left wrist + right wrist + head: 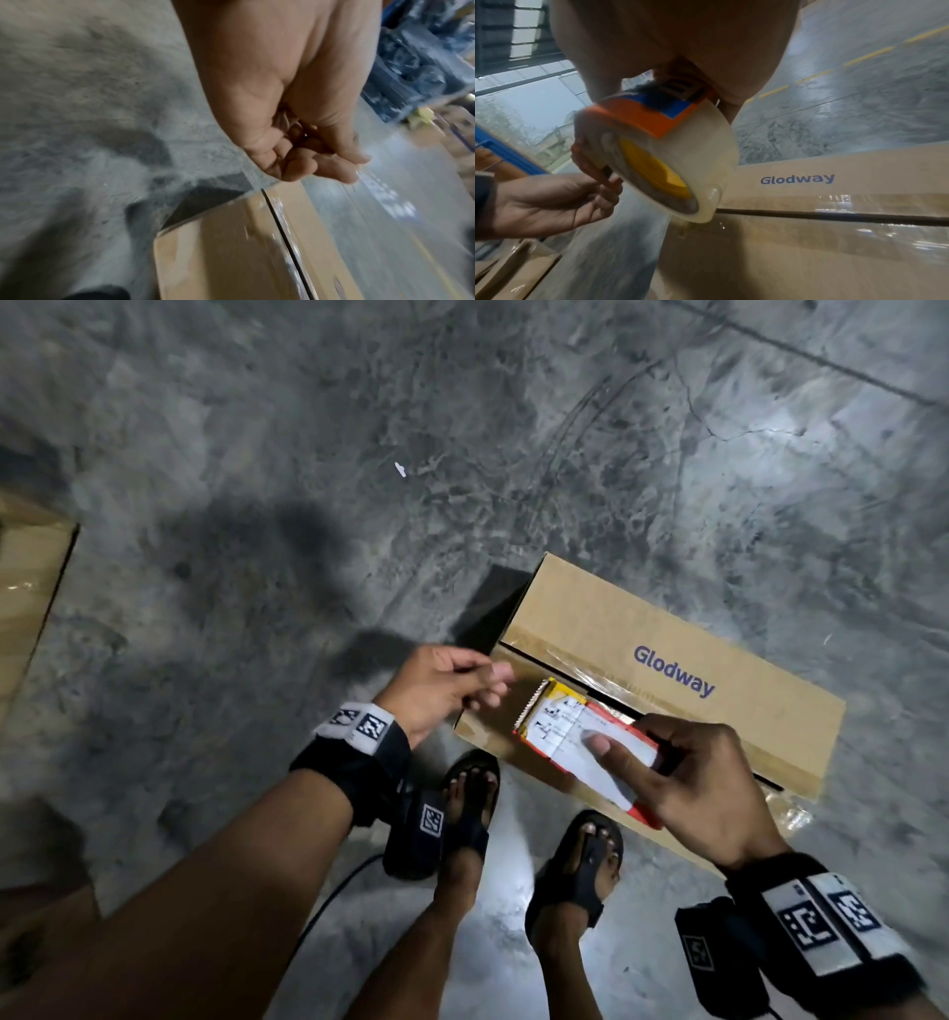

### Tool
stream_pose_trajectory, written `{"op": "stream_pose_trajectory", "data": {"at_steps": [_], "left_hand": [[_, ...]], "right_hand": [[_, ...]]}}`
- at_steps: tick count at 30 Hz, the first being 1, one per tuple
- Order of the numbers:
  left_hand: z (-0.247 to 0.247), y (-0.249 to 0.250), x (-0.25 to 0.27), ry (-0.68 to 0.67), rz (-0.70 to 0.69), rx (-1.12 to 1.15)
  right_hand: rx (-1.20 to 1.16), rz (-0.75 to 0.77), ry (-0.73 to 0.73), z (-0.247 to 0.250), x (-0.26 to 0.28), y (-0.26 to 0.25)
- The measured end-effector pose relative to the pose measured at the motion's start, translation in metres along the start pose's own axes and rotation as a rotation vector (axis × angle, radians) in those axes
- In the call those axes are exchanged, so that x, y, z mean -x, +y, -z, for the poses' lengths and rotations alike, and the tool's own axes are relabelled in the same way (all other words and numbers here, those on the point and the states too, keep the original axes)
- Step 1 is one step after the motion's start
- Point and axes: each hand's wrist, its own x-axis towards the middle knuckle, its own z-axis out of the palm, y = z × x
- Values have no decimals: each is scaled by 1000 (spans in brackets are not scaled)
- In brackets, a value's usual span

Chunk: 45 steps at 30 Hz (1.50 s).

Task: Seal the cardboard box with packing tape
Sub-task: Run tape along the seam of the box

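A brown "Glodway" cardboard box (642, 629) lies on the concrete floor, with its flaps closed. Glossy clear tape runs along its dark centre seam (834, 217). My right hand (619, 734) grips an orange tape dispenser (560, 726) just above the box's left end. The dispenser carries a clear tape roll (680, 152) with a yellow core. My left hand (482, 685) hovers at the box's left edge, thumb pressed to curled fingers (334, 164). It seems to pinch the clear tape's free end beside the dispenser. The film itself barely shows.
My two feet in black sandals (467, 803) stand close to the box's near side. Another cardboard piece (25, 608) lies at the far left, and flat cartons (513, 263) lie nearby. Blue racking (416, 60) stands further off. Bare concrete surrounds the box.
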Motion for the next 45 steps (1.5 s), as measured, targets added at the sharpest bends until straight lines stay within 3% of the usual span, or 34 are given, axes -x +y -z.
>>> {"op": "stream_pose_trajectory", "data": {"at_steps": [4,8,21,35,45], "left_hand": [[48,9,-38,177,-65,-8],[74,8,-63,176,-64,-36],[67,-33,-104,198,-84,-81],[66,-73,-141,258,-83,-5],[53,-105,-164,407,-84,70]], "right_hand": [[62,-29,45,19,-13,29],[168,-78,84,30,-26,47],[484,-114,57,-6,-59,90],[527,-166,40,-32,-79,111],[529,-146,40,-31,-80,108]]}}
